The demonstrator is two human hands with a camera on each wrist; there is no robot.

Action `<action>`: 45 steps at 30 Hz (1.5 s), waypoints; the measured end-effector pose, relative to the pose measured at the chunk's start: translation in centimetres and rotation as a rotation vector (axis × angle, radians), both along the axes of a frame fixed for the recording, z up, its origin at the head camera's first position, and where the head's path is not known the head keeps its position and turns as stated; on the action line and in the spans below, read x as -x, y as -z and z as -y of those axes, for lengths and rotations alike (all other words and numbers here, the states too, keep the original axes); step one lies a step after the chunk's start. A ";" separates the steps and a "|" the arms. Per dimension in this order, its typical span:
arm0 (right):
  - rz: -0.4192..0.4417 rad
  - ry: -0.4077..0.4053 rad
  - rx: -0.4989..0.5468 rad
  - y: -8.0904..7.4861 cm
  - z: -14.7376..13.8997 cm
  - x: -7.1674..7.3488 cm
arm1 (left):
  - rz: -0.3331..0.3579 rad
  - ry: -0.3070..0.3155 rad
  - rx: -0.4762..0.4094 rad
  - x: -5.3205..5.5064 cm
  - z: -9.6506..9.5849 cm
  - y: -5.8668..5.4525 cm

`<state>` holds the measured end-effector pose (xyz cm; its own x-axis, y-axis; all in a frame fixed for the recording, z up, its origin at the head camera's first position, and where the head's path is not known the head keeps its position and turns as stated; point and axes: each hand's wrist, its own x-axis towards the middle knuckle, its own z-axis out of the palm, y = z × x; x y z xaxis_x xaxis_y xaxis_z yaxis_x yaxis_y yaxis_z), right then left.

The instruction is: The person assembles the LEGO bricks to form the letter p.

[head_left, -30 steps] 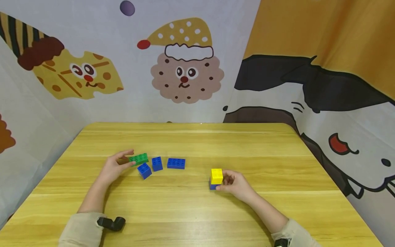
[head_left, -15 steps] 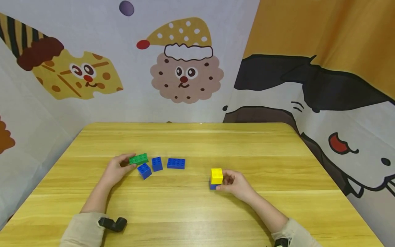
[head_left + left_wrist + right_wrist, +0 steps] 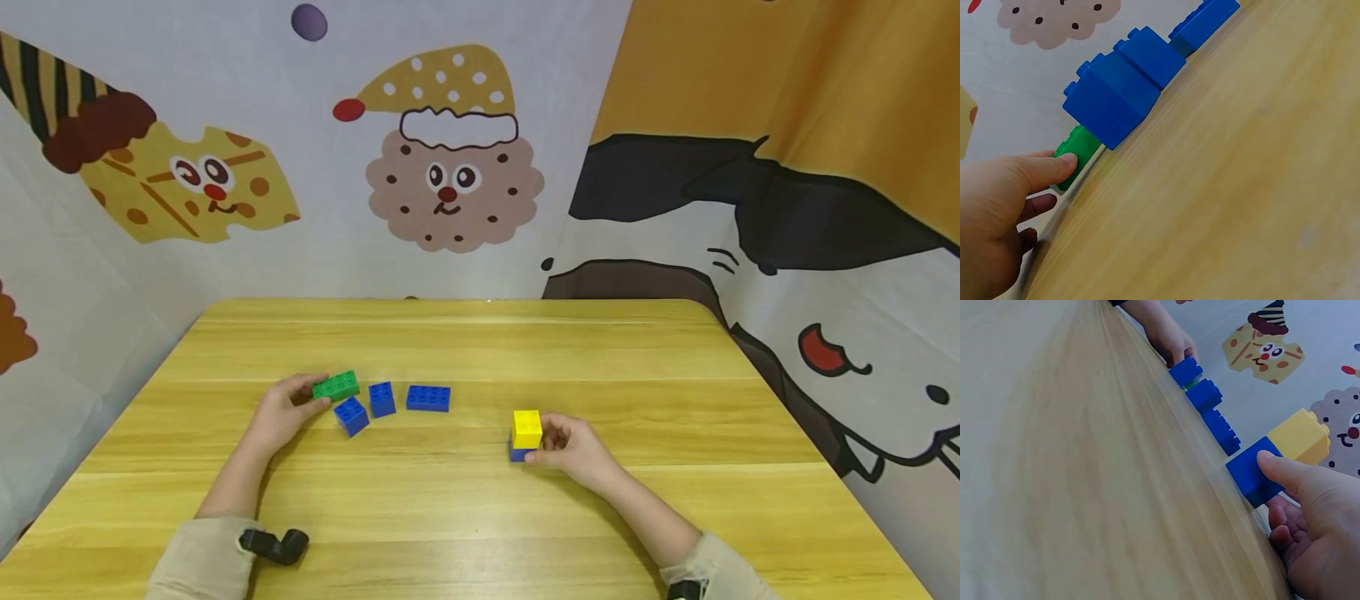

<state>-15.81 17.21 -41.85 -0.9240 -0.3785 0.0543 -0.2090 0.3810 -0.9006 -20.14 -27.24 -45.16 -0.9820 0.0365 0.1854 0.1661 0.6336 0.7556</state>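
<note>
My left hand (image 3: 280, 414) pinches the left end of a long green building brick (image 3: 337, 386) between thumb and fingers, with its thumb (image 3: 1067, 160) on the near side in the left wrist view. Just in front of the green brick sits a small blue brick (image 3: 351, 417), and a second small blue brick (image 3: 382, 399) stands to its right. On the right, my right hand (image 3: 577, 451) holds a two-brick stack: a yellow brick (image 3: 527, 428) on top of a blue brick (image 3: 1254, 472). The right thumb presses the lower blue brick.
A long blue brick (image 3: 428, 398) lies between the loose bricks and the stack. Everything rests on a wooden table (image 3: 450, 517). Behind its far edge hangs a white cloth (image 3: 315, 275) with cartoon prints.
The left hand's fingers have closed onto the green brick, which has shifted very slightly left. The right hand and its stack have not moved.
</note>
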 end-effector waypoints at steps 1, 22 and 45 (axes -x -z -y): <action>0.001 0.001 0.001 0.4 -0.1 0.2 | -0.003 -0.005 0.000 0.0 0.0 0.0; 0.007 0.019 -0.002 2.4 -0.6 1.0 | -0.124 -0.029 -0.036 -0.4 -1.2 -2.1; -0.003 0.020 -0.010 1.6 -0.4 0.7 | -0.259 0.052 -0.121 -1.6 -5.5 -6.3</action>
<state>-16.46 17.58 -43.42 -0.9311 -0.3609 0.0537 -0.2043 0.3938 -0.8962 -18.54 -21.75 -38.90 -0.8987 0.0480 0.4358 0.3935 0.5268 0.7534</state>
